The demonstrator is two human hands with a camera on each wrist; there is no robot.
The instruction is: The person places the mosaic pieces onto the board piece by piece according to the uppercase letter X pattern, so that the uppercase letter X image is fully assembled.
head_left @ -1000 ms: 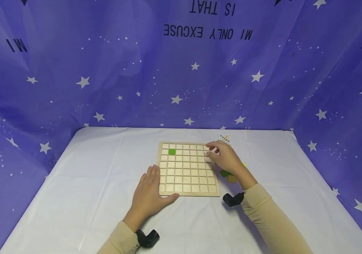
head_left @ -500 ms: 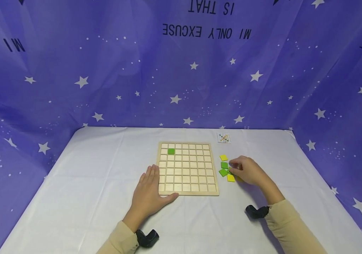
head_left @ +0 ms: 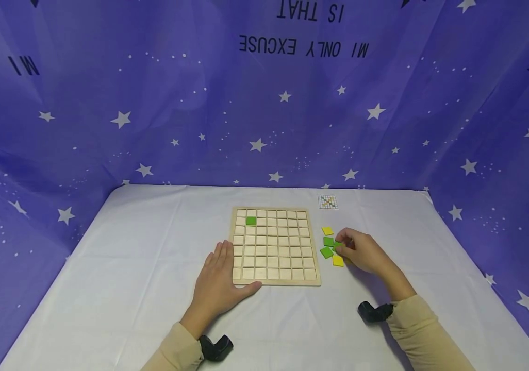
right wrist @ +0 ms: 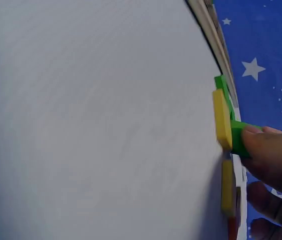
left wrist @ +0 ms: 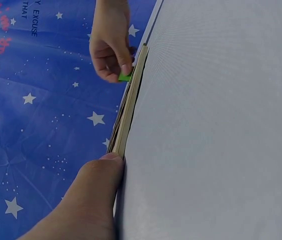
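A square wooden grid board [head_left: 276,283] lies on the white cloth, with one green tile [head_left: 251,221] in a cell near its far left corner. My left hand [head_left: 218,281] rests against the board's left side with straight fingers, its thumb [left wrist: 106,170] at the front edge. To the right of the board, my right hand [head_left: 359,250] pinches another green tile [right wrist: 238,137] between thumb and fingers. Around that hand lie loose tiles: a yellow one [head_left: 327,231], green ones [head_left: 328,241] and a second yellow tile [head_left: 337,261]. The right palm is hidden in the head view.
A small printed card [head_left: 328,202] with a coloured grid pattern lies beyond the tiles. In the right wrist view, a red piece [right wrist: 232,229] shows below a yellow tile [right wrist: 228,187]. A purple star-patterned curtain [head_left: 264,118] hangs behind the table.
My right hand has moved from over the board's far right corner to the loose tiles and now pinches a green one. The left hand stays in place.
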